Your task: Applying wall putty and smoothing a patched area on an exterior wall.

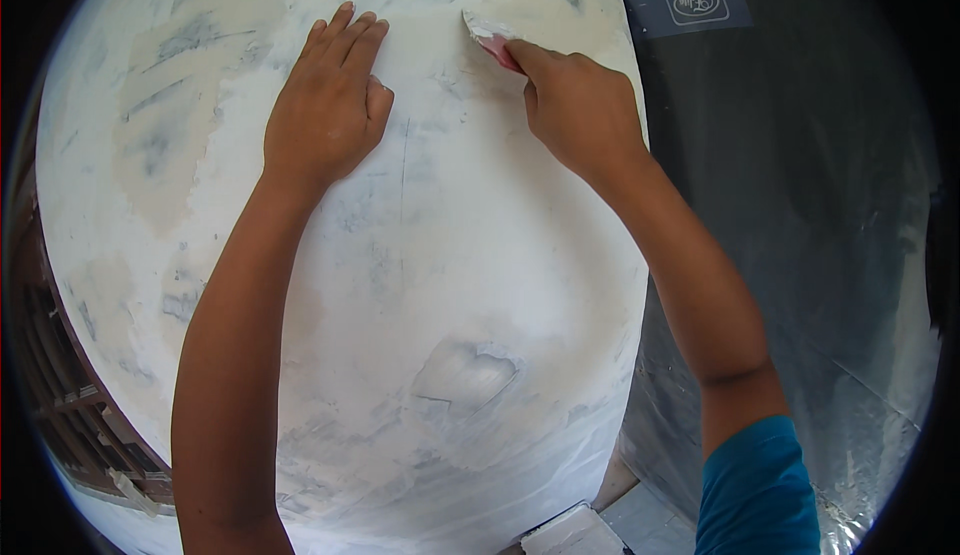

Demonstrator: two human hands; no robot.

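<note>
A broad white wall (470,225), patched with beige and grey filler, takes up most of the head view. My left hand (328,100) lies flat on it at the upper left, fingers stretched upward. At the upper right, my right hand (580,105) is closed around a putty knife (490,43) with a pinkish-red part and white paste on its blade. The blade's tip seems to touch the wall; the rest of the knife is hidden by my fingers. Lower down, a rough patch (466,375) with raised edges shows in the surface.
Dark plastic sheeting (790,185) hangs along the right, with a blue and grey printed piece (690,0) at its top. A brown slatted frame (75,375) stands at the left. Near the bottom edge is a container of white paste (572,533).
</note>
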